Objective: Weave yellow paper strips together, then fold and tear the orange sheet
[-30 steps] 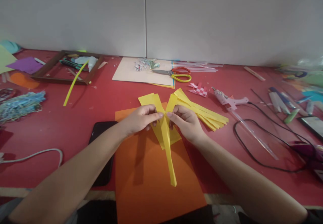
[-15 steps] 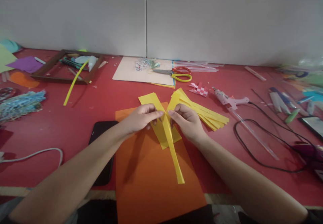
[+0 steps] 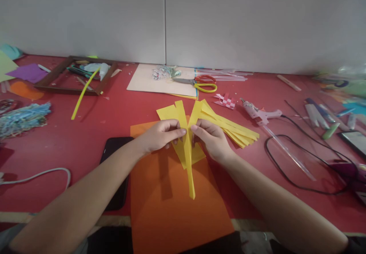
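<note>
Between my two hands is a yellow paper strip (image 3: 188, 158), its lower end hanging toward me and its top parted in a V. My left hand (image 3: 165, 132) pinches the left branch between thumb and fingers. The right branch is pinched by my right hand (image 3: 210, 135). Beneath them lies a wider yellow paper piece (image 3: 166, 112), partly hidden by my left hand, on a large orange sheet (image 3: 177, 219). A fanned stack of yellow paper strips (image 3: 233, 126) rests just beyond my right hand.
A black phone (image 3: 116, 177) sits left of the orange sheet. Scissors (image 3: 204, 83) lie on a pale board (image 3: 143, 80) at the back. A pink glue gun (image 3: 260, 113) with its cord is to the right. A brown frame (image 3: 61, 90) holding small tools stands at back left.
The strip's hanging end has swung left and risen slightly. Its left branch now points more upright, so the V has narrowed. Both hands keep their pinch in nearly the same place.
</note>
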`<act>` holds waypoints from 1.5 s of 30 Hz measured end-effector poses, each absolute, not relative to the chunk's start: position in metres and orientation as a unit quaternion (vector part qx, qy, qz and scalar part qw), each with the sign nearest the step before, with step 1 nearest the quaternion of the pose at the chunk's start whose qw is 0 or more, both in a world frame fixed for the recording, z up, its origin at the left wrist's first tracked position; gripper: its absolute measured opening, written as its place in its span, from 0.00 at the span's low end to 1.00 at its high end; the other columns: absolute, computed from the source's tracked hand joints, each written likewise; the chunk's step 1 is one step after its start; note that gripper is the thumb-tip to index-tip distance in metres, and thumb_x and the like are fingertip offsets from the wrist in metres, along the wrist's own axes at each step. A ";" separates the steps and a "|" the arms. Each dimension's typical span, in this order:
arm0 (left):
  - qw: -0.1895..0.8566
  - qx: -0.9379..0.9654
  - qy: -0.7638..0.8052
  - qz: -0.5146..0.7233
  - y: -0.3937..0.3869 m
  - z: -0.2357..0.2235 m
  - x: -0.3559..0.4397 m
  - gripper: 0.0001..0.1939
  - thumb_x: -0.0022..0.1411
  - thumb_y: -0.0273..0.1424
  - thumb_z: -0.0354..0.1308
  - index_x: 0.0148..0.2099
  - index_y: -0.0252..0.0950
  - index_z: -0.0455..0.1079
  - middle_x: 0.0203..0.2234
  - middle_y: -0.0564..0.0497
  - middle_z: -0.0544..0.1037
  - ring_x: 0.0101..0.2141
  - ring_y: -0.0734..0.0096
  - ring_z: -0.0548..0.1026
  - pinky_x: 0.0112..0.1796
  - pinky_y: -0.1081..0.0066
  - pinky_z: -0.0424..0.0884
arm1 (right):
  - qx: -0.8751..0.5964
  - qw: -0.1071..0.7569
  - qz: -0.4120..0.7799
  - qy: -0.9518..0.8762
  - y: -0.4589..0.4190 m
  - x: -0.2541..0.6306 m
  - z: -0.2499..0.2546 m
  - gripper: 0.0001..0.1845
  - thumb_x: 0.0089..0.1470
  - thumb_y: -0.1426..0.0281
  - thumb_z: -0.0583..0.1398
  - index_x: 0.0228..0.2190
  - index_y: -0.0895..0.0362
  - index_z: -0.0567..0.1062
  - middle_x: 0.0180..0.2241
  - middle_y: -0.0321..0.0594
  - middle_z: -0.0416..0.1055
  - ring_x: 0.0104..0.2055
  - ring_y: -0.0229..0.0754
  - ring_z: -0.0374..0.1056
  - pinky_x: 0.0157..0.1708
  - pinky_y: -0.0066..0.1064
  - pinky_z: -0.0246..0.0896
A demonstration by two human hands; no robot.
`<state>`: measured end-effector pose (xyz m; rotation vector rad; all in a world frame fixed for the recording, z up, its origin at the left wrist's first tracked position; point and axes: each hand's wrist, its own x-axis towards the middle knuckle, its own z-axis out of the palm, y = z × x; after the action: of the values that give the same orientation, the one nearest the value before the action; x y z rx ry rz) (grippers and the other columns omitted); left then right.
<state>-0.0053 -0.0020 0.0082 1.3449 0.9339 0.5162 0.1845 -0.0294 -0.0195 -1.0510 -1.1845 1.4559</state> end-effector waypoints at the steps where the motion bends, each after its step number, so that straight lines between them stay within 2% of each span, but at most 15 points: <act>1: 0.653 0.592 0.412 0.230 -0.002 0.008 -0.005 0.15 0.59 0.41 0.61 0.31 0.35 0.66 0.23 0.55 0.68 0.23 0.78 0.66 0.21 0.78 0.62 | -0.433 0.464 0.597 -0.490 -0.030 0.184 -0.019 0.18 0.52 0.55 0.66 0.26 0.56 0.72 0.22 0.33 0.71 0.22 0.35 0.67 0.24 0.28 0.65; 12: 0.635 0.593 0.435 0.235 -0.001 0.011 -0.006 0.16 0.59 0.42 0.61 0.28 0.36 0.65 0.19 0.55 0.67 0.21 0.77 0.66 0.20 0.77 0.59 | -0.439 0.476 0.548 -0.530 -0.029 0.183 -0.017 0.20 0.52 0.56 0.67 0.22 0.55 0.68 0.17 0.30 0.68 0.19 0.34 0.66 0.22 0.27 0.63; 24: 0.652 0.579 0.430 0.236 0.000 0.009 -0.007 0.15 0.60 0.40 0.61 0.28 0.36 0.65 0.18 0.57 0.67 0.20 0.79 0.66 0.19 0.78 0.59 | -0.418 0.492 0.553 -0.526 -0.029 0.181 -0.015 0.19 0.53 0.60 0.67 0.21 0.55 0.67 0.16 0.29 0.67 0.19 0.34 0.67 0.21 0.27 0.62; 36: 0.657 0.568 0.431 0.244 0.000 0.009 -0.006 0.15 0.59 0.40 0.62 0.28 0.36 0.65 0.17 0.57 0.67 0.19 0.80 0.66 0.18 0.79 0.60 | -0.434 0.494 0.533 -0.532 -0.031 0.179 -0.016 0.22 0.51 0.54 0.67 0.22 0.55 0.66 0.17 0.31 0.69 0.19 0.35 0.67 0.21 0.27 0.63; 45: 0.662 0.562 0.429 0.249 0.001 0.008 -0.005 0.15 0.58 0.39 0.63 0.28 0.36 0.66 0.17 0.57 0.66 0.19 0.80 0.66 0.18 0.79 0.60 | -0.437 0.498 0.518 -0.541 -0.031 0.178 -0.017 0.21 0.52 0.55 0.66 0.22 0.54 0.66 0.17 0.31 0.69 0.19 0.35 0.67 0.21 0.27 0.64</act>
<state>-0.0049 0.0006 0.0085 1.2717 0.9695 0.5642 0.1779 -0.0315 -0.0174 -1.0568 -1.3081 1.2543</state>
